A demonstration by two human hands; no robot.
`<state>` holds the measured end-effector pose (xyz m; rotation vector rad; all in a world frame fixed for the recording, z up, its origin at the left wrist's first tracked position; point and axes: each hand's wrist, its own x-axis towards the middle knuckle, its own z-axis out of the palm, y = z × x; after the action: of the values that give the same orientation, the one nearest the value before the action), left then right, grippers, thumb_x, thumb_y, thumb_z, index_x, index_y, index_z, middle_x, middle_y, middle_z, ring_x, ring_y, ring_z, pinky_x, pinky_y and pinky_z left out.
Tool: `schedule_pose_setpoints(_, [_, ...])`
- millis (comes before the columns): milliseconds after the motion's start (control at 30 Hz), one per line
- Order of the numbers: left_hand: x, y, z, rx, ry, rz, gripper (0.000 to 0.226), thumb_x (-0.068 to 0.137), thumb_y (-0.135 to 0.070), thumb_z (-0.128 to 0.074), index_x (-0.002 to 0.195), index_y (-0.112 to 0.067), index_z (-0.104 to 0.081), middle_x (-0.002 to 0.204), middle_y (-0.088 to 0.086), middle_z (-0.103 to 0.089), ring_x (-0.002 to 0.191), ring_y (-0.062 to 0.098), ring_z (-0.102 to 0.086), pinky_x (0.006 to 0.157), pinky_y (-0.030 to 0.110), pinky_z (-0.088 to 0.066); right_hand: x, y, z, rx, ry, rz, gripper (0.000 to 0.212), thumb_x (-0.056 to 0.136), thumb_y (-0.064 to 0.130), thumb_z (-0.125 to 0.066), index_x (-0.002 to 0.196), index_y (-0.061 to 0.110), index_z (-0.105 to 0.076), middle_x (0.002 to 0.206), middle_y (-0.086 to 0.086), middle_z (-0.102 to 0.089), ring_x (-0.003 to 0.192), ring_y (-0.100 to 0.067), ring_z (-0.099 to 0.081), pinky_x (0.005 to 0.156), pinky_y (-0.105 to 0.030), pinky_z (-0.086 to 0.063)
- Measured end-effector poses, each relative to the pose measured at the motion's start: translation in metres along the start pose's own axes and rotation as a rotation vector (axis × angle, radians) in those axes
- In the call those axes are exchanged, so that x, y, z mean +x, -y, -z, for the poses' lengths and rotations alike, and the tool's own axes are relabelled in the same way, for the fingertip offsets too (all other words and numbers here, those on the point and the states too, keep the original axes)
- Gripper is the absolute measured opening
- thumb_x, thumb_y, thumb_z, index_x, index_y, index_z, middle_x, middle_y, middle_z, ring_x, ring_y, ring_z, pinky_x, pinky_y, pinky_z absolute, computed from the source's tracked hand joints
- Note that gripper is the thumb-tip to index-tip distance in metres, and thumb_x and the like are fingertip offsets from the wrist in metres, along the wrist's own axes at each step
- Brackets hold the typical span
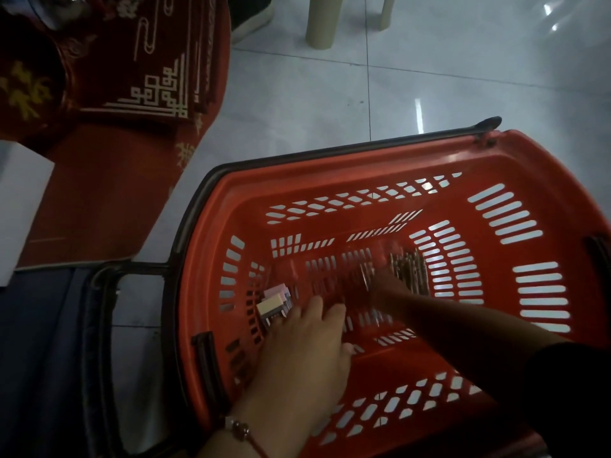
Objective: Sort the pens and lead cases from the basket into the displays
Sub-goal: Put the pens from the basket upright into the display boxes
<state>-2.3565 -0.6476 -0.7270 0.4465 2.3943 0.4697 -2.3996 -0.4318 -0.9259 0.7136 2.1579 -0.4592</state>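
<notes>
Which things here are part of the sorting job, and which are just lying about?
Job: basket; pens; lead cases; left hand; right hand.
Lying about: red mats; white box; stool legs; shoe.

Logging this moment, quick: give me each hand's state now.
Left hand: open, fingers extended to the small pastel rectangular lead cases in the orange plastic basket.
Right hand: at the pens; grip cannot be told.
</notes>
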Motion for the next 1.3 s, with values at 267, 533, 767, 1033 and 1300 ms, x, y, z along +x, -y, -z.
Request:
schedule_pose_setpoints(267, [-0.005, -0.001, -0.001, -0.002, -0.021, -0.008, 0.051, 0.1, -0.043, -0.041, 0.148, -0.032, -0.027, 0.147, -0.009, -0.034, 0.136, 0.014, -0.031, 0.113, 0.036, -0.029, -0.011, 0.002, -0.014, -0.093, 0.08, 0.13, 0.019, 0.098, 0.006, -0.05, 0.116, 0.006, -0.055, 0.089, -0.008, -0.065, 0.073, -0.017, -0.066, 0.057, -0.025, -0.054])
schedule_pose_setpoints(533, [-0.015, -0.003, 0.035, -0.638, -0.131, 0.354, 0.055, 0.095, -0.058, -0.045, 0.143, -0.031, -0.042, 0.139, -0.009, -0.053, 0.124, 0.013, -0.051, 0.103, 0.032, -0.041, -0.147, 0.033, 0.083, 0.586, 0.762, 0.351, 0.034, 0.095, 0.03, -0.062, 0.115, 0.003, -0.067, 0.105, -0.012, -0.071, 0.099, -0.027, -0.068, 0.097, -0.041, -0.052])
schedule_pose_setpoints(767, [-0.066, -0.035, 0.076, -1.298, -0.002, 0.183, 0.035, 0.089, -0.046, -0.062, 0.098, -0.013, -0.071, 0.066, 0.003, -0.065, 0.05, 0.007, -0.058, 0.047, 0.013, -0.046, -0.268, 0.045, 0.126, 0.986, 1.168, 0.461, 0.018, 0.094, 0.013, -0.061, 0.106, 0.004, -0.069, 0.098, -0.015, -0.066, 0.09, -0.027, -0.067, 0.087, -0.043, -0.054])
schedule_pose_setpoints(1033, [-0.135, -0.041, 0.11, -1.136, -0.339, 0.013, 0.034, 0.096, -0.047, -0.05, 0.108, -0.019, -0.066, 0.092, 0.001, -0.076, 0.084, 0.018, -0.073, 0.081, 0.036, -0.056, -0.351, 0.06, 0.126, 0.998, 1.104, 0.595, 0.033, 0.091, 0.017, -0.065, 0.122, 0.006, -0.069, 0.116, -0.021, -0.066, 0.112, -0.036, -0.062, 0.103, -0.052, -0.047])
schedule_pose_setpoints(1300, [-0.228, 0.007, 0.157, -1.011, -0.932, 0.079, 0.018, 0.094, -0.039, -0.059, 0.101, -0.023, -0.058, 0.067, -0.006, -0.061, 0.056, 0.01, -0.058, 0.052, 0.03, -0.049, -0.419, 0.108, 0.11, 0.816, 0.581, 0.656, 0.016, 0.093, 0.017, -0.063, 0.106, 0.008, -0.066, 0.08, -0.009, -0.068, 0.053, -0.013, -0.052, 0.036, -0.018, -0.036])
